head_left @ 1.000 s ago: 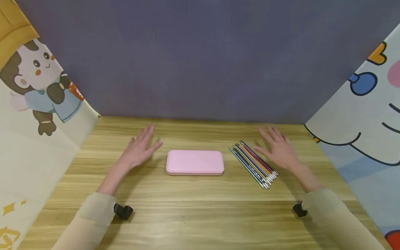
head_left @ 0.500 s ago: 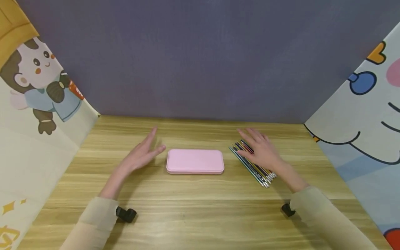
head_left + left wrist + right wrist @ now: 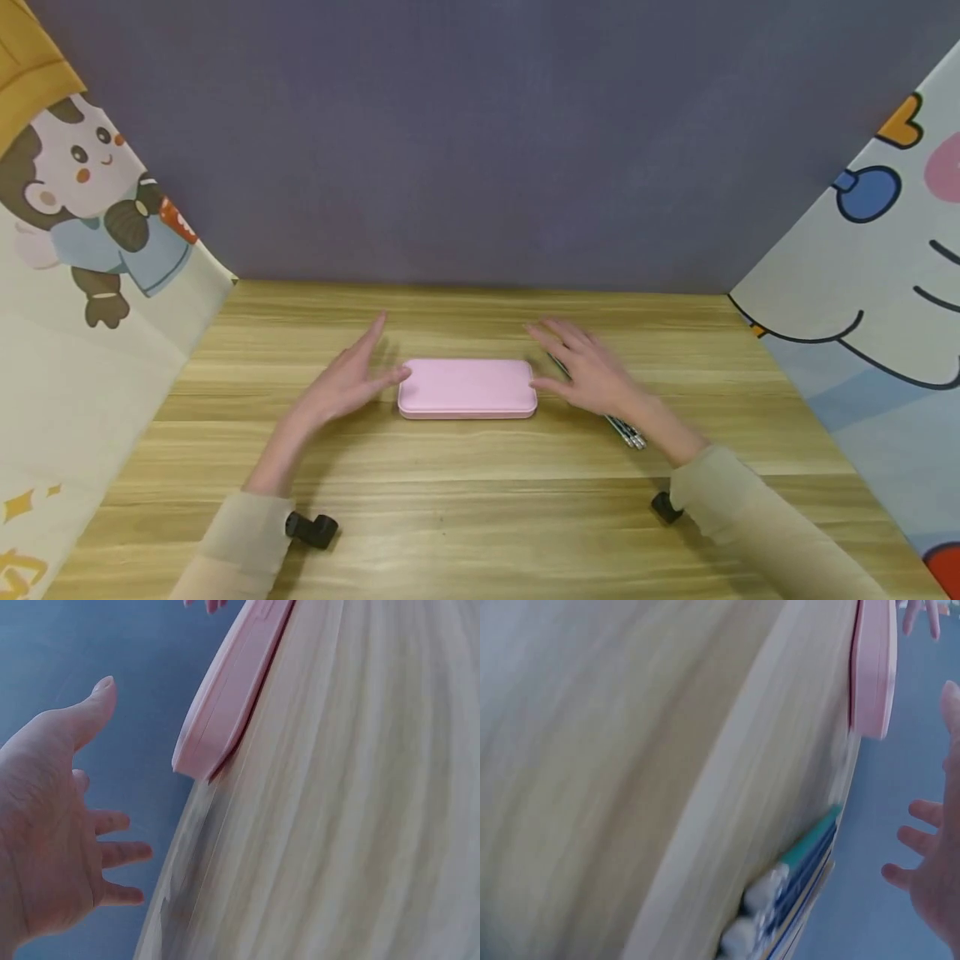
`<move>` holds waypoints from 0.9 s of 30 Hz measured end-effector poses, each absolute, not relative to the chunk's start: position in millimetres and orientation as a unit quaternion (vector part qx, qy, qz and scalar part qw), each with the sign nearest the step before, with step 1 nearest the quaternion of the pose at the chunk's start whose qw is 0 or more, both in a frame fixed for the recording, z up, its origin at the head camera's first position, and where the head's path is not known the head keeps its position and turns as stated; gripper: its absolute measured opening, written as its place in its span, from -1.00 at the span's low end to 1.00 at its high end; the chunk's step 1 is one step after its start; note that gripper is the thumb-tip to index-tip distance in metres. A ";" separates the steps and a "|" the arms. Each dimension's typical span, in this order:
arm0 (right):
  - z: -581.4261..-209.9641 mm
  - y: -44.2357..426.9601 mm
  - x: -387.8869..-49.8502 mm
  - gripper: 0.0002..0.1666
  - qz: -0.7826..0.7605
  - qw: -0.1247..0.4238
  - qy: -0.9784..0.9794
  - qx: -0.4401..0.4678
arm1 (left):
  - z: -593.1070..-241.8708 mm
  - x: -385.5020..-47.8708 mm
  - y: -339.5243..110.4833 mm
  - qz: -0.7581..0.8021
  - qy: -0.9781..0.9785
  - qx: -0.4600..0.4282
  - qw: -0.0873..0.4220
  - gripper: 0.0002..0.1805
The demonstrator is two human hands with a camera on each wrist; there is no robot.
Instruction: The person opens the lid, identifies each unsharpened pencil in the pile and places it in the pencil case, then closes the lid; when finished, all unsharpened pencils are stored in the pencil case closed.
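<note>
A closed pink case (image 3: 467, 388), rounded at the corners, lies on the wooden table between the two hands. At its left end is my left hand (image 3: 343, 385), fingers spread, the thumb tip overlapping the case's corner in the head view. The left wrist view shows that hand (image 3: 52, 825) apart from the case (image 3: 232, 690), holding nothing. My right hand (image 3: 592, 373) hovers at the case's right end with straight fingers, its thumb near the edge. Beneath it lies a bundle of pencils (image 3: 626, 433), mostly hidden by the hand; the right wrist view shows their eraser ends (image 3: 765, 892).
The wooden table (image 3: 450, 517) ends at a dark grey-blue back panel (image 3: 480, 150). Cartoon-printed panels stand at the left (image 3: 105, 200) and right (image 3: 870, 275). A small black camera is worn at each wrist.
Both hands have moved inward toward the pink case. The right hand has travelled left across the pencils and now covers most of them. Case and pencils have stayed in place.
</note>
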State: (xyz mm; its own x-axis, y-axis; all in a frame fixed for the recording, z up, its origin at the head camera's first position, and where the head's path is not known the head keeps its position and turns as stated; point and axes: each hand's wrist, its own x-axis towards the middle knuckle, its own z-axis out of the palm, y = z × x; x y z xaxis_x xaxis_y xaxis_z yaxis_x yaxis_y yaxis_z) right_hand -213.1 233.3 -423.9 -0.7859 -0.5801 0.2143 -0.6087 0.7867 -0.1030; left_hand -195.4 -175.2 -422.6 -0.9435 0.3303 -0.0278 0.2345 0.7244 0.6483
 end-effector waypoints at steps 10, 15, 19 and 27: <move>-427.4 194.2 -202.6 -0.01 0.086 0.050 -0.922 0.374 | -421.5 -190.7 -167.6 0.323 0.929 0.160 0.086 0.23; -431.2 181.5 -199.2 0.01 0.065 0.039 -0.921 0.383 | -422.2 -189.7 -163.6 0.312 0.930 0.164 0.105 0.29; -434.7 173.1 -197.9 0.03 0.055 0.032 -0.920 0.386 | -425.9 -188.0 -160.4 0.294 0.932 0.174 0.116 0.33; -438.0 162.5 -196.0 0.03 0.037 0.015 -0.922 0.384 | -431.2 -183.8 -155.3 0.270 0.932 0.189 0.151 0.39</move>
State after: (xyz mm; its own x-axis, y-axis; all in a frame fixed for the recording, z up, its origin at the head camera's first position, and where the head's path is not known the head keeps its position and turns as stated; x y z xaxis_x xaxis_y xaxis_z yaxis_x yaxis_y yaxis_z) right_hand -196.0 162.5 -438.0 -0.7046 -0.7073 0.0570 -0.7096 0.7022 -0.0574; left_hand -183.8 -155.3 -431.2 -0.8829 0.4339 -0.1793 0.2708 0.7827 0.5603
